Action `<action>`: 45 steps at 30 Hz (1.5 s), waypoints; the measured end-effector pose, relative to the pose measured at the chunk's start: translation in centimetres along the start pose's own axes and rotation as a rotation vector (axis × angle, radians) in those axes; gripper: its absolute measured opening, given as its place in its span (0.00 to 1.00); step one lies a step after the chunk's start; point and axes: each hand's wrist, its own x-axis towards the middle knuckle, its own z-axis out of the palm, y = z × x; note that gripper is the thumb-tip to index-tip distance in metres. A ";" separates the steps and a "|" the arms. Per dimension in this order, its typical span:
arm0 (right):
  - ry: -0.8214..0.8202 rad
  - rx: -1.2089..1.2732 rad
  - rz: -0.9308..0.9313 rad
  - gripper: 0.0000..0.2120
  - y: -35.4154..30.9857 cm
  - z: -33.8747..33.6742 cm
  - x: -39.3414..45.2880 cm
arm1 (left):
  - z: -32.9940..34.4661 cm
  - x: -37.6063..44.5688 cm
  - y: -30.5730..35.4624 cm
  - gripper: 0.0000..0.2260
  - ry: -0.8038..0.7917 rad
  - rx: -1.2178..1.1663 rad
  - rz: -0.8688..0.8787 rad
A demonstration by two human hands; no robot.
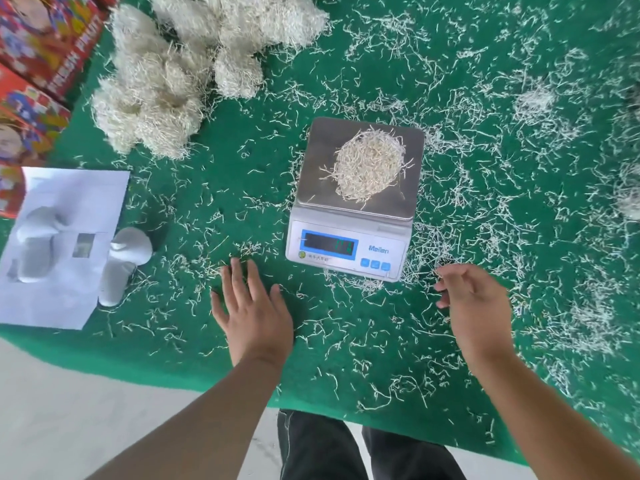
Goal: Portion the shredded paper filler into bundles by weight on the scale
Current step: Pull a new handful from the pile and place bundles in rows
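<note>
The left hand lies flat, fingers spread, on the green counter; the right hand hovers loosely open, each grip empty. A shredded paper bundle sits on the scale.

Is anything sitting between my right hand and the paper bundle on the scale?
Only the scale's own display front lies between the right hand and the paper bundle on the platform; reaching over it, nothing visible blocks the way.
</note>
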 end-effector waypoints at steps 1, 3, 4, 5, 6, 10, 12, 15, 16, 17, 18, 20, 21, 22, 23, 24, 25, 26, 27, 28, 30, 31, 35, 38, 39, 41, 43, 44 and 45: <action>-0.002 -0.004 -0.003 0.11 0.2 0.2 0.1 | -0.1 0.0 0.0 0.27 0.000 -0.005 -0.002; -0.012 0.000 -0.009 0.11 0.3 0.5 0.1 | -0.2 -0.1 0.1 0.27 0.003 -0.005 -0.004; -0.016 0.011 -0.009 0.11 0.3 0.6 0.1 | -0.2 0.0 0.1 0.27 0.006 -0.002 -0.003; -0.019 0.026 -0.013 0.11 0.3 0.6 0.2 | -0.2 0.0 0.2 0.27 0.009 0.000 -0.002; -0.022 0.040 -0.020 0.11 0.1 0.6 0.1 | -0.2 0.0 0.1 0.28 0.013 0.001 -0.001; -0.012 0.059 -0.060 0.11 -0.9 0.6 0.2 | -0.1 0.1 0.1 0.28 0.022 0.006 0.001; 0.002 0.067 -0.062 0.10 -1.4 0.6 0.4 | 0.0 0.1 0.1 0.28 0.033 0.008 0.003; 0.066 0.036 -0.126 0.07 -2.2 0.8 0.3 | 0.1 0.1 0.0 0.28 0.041 0.022 0.007; 0.100 0.003 -0.180 0.05 -2.7 0.8 0.5 | 0.2 0.1 0.0 0.28 0.043 0.024 0.008; 0.137 -0.038 -0.265 0.10 -3.5 0.8 0.7 | 0.2 0.2 0.0 0.28 0.045 0.026 0.007; 0.159 -0.070 -0.374 0.18 -4.5 0.8 1.2 | 0.2 0.2 0.0 0.28 0.047 0.027 0.007; 0.167 -0.147 -0.624 0.28 -7.7 1.2 2.7 | 0.2 0.1 0.0 0.27 0.050 0.022 0.006; 0.147 -0.176 -0.720 0.32 -9.6 1.5 3.7 | 0.2 0.1 0.1 0.27 0.051 0.022 0.008; 0.116 -0.211 -0.787 0.35 -11.5 2.0 4.7 | 0.2 0.1 0.1 0.27 0.052 0.024 0.008; 0.078 -0.271 -0.845 0.37 -13.2 2.7 5.7 | 0.2 0.1 0.0 0.27 0.053 0.025 0.005; 0.037 -0.372 -0.895 0.38 -14.7 3.7 6.5 | 0.2 0.0 -0.1 0.28 0.053 0.026 0.006; -0.018 -0.504 -0.935 0.39 -15.7 4.7 7.3 | 0.2 0.1 -0.1 0.28 0.053 0.026 0.008; -0.092 -0.655 -0.949 0.39 -16.4 5.7 8.0 | 0.2 0.1 -0.1 0.28 0.050 0.025 0.009; -0.181 -0.799 -0.932 0.39 -16.6 6.6 8.6 | 0.2 0.1 0.0 0.28 0.046 0.025 0.009; -0.261 -0.907 -0.898 0.39 -16.5 7.5 9.1 | 0.2 0.0 -0.1 0.28 0.041 0.025 0.008; -0.336 -0.939 -0.844 0.37 -15.4 8.5 10.0 | 0.2 0.0 -0.2 0.28 0.039 0.021 0.008; -0.340 -0.871 -0.836 0.35 -14.8 8.8 10.3 | 0.3 0.0 -0.2 0.28 0.040 0.019 0.010; -0.279 -0.583 -0.870 0.24 -12.8 9.3 9.8 | 0.2 0.0 -0.2 0.28 0.034 0.015 0.010; -0.248 -0.549 -0.902 0.21 -11.4 8.8 9.2 | 0.2 -0.1 -0.2 0.29 0.030 0.012 0.017; -0.242 -0.548 -0.916 0.20 -11.1 8.3 9.0 | 0.2 0.0 -0.2 0.29 0.034 0.009 0.015; -0.215 -0.554 -0.947 0.19 -10.2 6.6 8.4 | 0.3 0.0 -0.2 0.28 0.038 -0.003 0.014; -0.199 -0.601 -0.960 0.20 -8.9 4.4 7.3 | 0.3 0.0 -0.2 0.28 0.029 -0.008 0.017; -0.203 -0.632 -0.951 0.20 -8.2 3.0 6.6 | 0.2 0.1 -0.2 0.28 0.020 -0.008 0.016; -0.217 -0.665 -0.921 0.22 -7.5 1.5 5.7 | 0.1 0.1 -0.2 0.29 0.007 -0.008 0.013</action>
